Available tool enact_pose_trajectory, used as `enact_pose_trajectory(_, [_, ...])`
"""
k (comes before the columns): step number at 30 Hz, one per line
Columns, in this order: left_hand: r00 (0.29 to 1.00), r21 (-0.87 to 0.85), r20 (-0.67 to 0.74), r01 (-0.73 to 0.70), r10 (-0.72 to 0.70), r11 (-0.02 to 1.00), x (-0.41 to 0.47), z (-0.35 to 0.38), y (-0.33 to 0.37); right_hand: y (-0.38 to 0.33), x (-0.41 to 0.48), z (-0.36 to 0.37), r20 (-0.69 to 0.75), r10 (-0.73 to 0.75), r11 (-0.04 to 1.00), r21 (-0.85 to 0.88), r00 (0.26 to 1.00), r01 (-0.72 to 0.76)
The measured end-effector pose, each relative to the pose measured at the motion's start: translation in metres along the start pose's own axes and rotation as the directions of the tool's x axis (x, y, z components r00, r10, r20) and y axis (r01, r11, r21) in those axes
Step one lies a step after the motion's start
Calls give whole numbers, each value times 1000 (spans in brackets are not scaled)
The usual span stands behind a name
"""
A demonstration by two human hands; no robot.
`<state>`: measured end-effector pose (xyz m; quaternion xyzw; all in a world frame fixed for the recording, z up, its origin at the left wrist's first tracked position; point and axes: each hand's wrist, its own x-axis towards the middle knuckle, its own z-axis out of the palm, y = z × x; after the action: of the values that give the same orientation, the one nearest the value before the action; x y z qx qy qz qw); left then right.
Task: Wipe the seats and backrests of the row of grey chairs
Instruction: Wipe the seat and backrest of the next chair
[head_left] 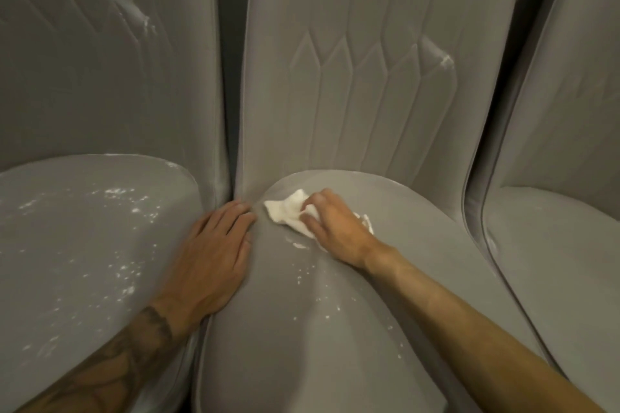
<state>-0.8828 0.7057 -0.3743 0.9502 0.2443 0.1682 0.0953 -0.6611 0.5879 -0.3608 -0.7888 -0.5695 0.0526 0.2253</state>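
Observation:
Three grey upholstered chairs stand side by side. On the middle seat (335, 329), near its back edge, my right hand (335, 228) presses a crumpled white cloth (288, 213) with its fingers curled over it. My left hand (214, 251) lies flat, fingers straight, on the left edge of the middle seat, by the gap between chairs. White specks dot the middle seat in front of the cloth. The middle backrest (369, 77) has stitched ribs and a white smear at its upper right.
The left chair's seat (84, 245) is scattered with white specks, and its backrest (100, 60) carries a white streak. The right chair (563, 211) shows only partly. A dark narrow gap (231, 77) separates the left and middle backrests.

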Motion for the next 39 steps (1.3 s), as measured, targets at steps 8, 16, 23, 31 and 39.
enact_pose_trajectory(8, [999, -39, -36, -11, 10, 999, -1, -2, 1, -25, 10, 18, -54, 67, 997, 29, 996, -66])
enact_pose_trajectory(16, [997, -35, -67, -26, 23, 999, -2, 5, -4, -6, 32, 3, -68, 168, 985, -11, 983, -169])
enact_pose_trajectory(23, [996, -111, -92, -27, 16, 993, 0, 5, -6, -34, 16, 21, 81, -68, 996, 62, 994, 63])
enact_pose_trajectory(31, [999, -103, -52, 2, -7, 995, 0, 2, -4, -61, 23, 36, -17, 8, 1000, 6, 1000, -8])
enact_pose_trajectory(39, [999, -48, -29, 16, -17, 999, -1, -3, -1, -37, 15, 12, -27, 132, 991, 19, 991, -132])
